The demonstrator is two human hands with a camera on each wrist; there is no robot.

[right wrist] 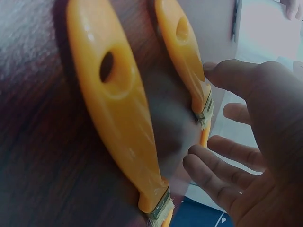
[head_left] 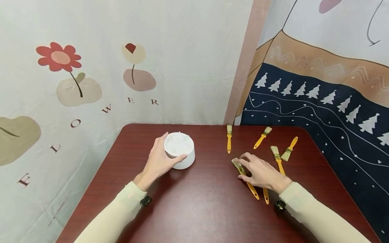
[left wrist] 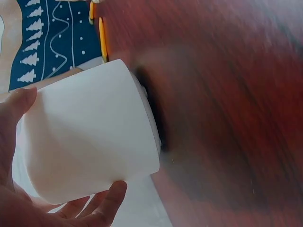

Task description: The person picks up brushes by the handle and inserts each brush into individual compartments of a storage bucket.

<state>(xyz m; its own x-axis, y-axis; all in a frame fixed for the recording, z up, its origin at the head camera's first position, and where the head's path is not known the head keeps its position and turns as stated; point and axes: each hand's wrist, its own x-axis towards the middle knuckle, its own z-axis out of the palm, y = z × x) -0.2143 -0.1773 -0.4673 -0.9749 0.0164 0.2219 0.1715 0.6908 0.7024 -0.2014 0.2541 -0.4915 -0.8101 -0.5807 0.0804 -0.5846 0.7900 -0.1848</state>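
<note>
My left hand point(head_left: 158, 160) grips a white round pot point(head_left: 187, 161), thumb along the near side and fingers round the left and far side. Small bumps show at one end of the pot in the left wrist view. My right hand point(head_left: 258, 170) hovers over a paintbrush point(head_left: 253, 192) with a yellow handle and pale bristles, lying on the table. Its fingers are bent and apart, fingertips close to the bristles and metal band; the thumb tip overlaps the handle in the right wrist view. A second paintbrush point(right wrist: 113, 94) lies under this hand, its bristles hidden in the head view.
More yellow-handled paintbrushes lie at the back right: one paintbrush point(head_left: 229, 140) pointing straight back, one slanted paintbrush point(head_left: 262, 138), and two close-set ones, a paintbrush point(head_left: 277, 157) and a paintbrush point(head_left: 290, 148). The reddish-brown table point(head_left: 194, 209) meets printed curtains point(head_left: 194, 67) behind.
</note>
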